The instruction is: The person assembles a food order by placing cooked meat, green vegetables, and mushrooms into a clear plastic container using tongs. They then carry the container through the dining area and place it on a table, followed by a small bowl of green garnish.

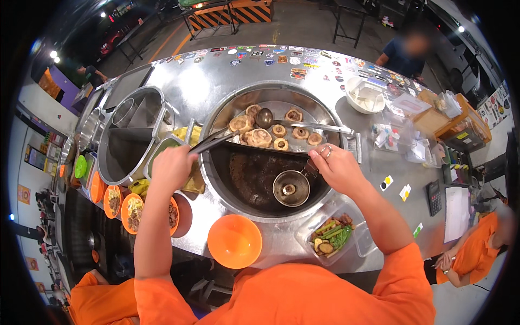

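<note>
Head view: left hand (172, 168) grips tongs (212, 142), right hand (337, 167) clasps a ladle (291, 188) over the dark broth pot (254, 179).

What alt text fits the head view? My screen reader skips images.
A person in orange stands at a large round steel pot: the left hand holds tongs toward bone pieces on a tray, and the right hand holds a ladle over dark broth.
</note>
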The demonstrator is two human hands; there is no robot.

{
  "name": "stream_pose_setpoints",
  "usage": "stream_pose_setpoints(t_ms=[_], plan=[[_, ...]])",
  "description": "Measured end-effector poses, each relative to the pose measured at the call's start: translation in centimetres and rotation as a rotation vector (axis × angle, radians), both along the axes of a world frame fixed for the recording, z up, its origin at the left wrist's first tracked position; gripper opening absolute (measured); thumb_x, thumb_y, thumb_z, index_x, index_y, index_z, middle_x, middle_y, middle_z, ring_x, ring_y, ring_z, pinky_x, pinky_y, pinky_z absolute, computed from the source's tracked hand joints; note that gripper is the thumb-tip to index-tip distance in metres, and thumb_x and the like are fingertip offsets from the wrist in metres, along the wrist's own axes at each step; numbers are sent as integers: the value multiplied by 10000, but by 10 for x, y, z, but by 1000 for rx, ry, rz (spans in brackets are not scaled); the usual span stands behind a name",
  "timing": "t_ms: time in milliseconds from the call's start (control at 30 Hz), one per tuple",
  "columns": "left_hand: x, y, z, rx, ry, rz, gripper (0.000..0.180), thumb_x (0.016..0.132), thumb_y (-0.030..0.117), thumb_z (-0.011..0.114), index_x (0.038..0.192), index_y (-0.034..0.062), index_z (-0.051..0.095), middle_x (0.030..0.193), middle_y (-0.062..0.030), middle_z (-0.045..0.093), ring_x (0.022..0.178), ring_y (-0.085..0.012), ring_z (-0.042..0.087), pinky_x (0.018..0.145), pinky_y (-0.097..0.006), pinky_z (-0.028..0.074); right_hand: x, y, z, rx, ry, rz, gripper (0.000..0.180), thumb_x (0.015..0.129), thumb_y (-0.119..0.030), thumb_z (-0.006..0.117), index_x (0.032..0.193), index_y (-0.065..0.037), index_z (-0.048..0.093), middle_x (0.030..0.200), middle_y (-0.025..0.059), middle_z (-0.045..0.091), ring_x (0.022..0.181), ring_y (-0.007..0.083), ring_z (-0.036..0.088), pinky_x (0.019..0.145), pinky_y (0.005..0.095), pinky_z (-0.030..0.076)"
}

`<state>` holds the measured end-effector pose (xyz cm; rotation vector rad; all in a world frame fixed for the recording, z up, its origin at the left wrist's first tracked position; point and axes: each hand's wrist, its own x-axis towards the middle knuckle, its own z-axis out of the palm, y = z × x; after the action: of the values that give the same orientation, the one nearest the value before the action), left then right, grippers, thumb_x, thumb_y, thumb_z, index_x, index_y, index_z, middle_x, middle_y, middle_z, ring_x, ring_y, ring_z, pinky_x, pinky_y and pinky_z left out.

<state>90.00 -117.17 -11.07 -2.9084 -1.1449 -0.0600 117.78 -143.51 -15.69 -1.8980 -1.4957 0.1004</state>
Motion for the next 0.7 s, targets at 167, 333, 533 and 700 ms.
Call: stream_pose_setpoints(t_ms=[167,333,533,700], plan=[[71,35,-23,64,275,-145,260,858,297,696,831,38,708,809,-172,693,812,-374,679,717,-468,533,2,-5,-1,-79,117,-10,261,981,-235,549,863,-33,667,821,153,660,751,356,641,644,440,512],[118,35,-42,71,304,-283,259,853,292,702,808,37,711,806,-173,693,809,-373,681,704,-467,535,6,-10,-9,-24,133,-39,222,971,-219,571,906,-42,688,860,129,681,760,321,661,647,405,530],[125,41,-20,-15,200,-291,241,863,277,693,818,41,709,813,-157,697,821,-368,676,717,-474,528,10,-8,-11,-49,193,-58,201,964,-212,585,934,-49,699,900,110,692,751,300,673,655,378,540],[126,51,-15,45,371,-215,246,862,290,698,835,46,714,819,-158,698,827,-368,677,727,-472,529,14,-4,-15,-100,209,-79,185,960,-206,595,945,-55,701,897,110,692,744,300,678,657,370,541]])
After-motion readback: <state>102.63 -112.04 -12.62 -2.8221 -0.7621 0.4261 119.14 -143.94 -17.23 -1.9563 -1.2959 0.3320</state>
